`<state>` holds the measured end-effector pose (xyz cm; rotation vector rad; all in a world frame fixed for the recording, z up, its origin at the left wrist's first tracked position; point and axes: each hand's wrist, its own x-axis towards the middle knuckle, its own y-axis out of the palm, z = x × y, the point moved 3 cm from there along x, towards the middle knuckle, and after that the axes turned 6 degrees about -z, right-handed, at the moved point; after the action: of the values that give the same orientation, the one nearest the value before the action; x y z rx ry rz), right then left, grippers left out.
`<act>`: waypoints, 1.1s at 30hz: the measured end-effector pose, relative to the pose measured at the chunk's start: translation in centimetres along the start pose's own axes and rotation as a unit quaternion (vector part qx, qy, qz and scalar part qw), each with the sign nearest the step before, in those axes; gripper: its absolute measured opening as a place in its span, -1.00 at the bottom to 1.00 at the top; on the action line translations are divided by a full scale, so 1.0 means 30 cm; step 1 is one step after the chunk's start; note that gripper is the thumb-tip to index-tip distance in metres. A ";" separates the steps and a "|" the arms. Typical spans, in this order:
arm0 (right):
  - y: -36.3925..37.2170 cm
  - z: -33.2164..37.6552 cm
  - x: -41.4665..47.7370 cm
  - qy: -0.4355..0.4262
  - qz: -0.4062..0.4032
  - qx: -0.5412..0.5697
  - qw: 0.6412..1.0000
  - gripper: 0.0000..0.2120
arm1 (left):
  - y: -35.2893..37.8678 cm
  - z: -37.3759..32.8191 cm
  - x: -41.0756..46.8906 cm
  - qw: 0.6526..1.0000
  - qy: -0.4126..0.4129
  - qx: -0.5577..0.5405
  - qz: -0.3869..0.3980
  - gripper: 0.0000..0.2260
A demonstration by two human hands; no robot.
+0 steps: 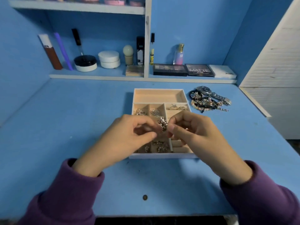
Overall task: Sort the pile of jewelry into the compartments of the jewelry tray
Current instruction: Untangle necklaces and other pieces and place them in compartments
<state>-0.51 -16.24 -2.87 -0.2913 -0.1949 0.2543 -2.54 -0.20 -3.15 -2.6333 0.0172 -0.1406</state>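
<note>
A silver chain piece (162, 125) was held pinched by left hand (129, 138) and right hand (197, 135), fingers clamped on it. The jewelry tray (158, 96) was observed directly beneath the grip, the pile (208, 101) beyond it, rightward

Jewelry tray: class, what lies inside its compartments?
The long back compartment looks bare; small metal pieces lie in smaller ones. The left hand and right hand, pinching a silvery piece, cover the middle compartments.

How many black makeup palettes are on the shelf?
2: the left palette lies just right of the divider, and the MATTE palette lies beside it on its right. None seem hidden.
</note>
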 end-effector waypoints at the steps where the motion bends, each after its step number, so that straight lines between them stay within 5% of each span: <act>1: 0.006 -0.011 -0.009 -0.017 -0.020 -0.045 0.999 -0.85 | -0.002 0.005 -0.002 1.000 0.004 0.014 -0.003 -0.82; 6: 0.029 -0.041 -0.053 -0.118 -0.093 -0.279 0.949 -0.93 | -0.024 0.021 0.006 0.998 0.004 0.032 -0.051 -0.76; 13: 0.051 -0.037 -0.049 -0.137 -0.105 -0.378 0.909 -0.94 | -0.039 0.013 0.010 0.991 0.025 0.099 -0.089 -0.81; 20: 0.065 -0.040 -0.035 -0.146 -0.102 -0.386 0.905 -0.91 | -0.042 0.010 -0.017 0.960 0.004 0.277 -0.024 -0.89; 33: -0.001 0.069 0.004 -0.158 -0.135 -0.184 0.961 -0.91 | -0.016 -0.020 -0.013 0.968 0.021 0.250 -0.013 -0.87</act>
<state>-0.85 -15.70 -0.89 -0.5890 -0.5970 -0.0124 -3.01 -0.05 -2.45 -2.1255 -0.0355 -0.1823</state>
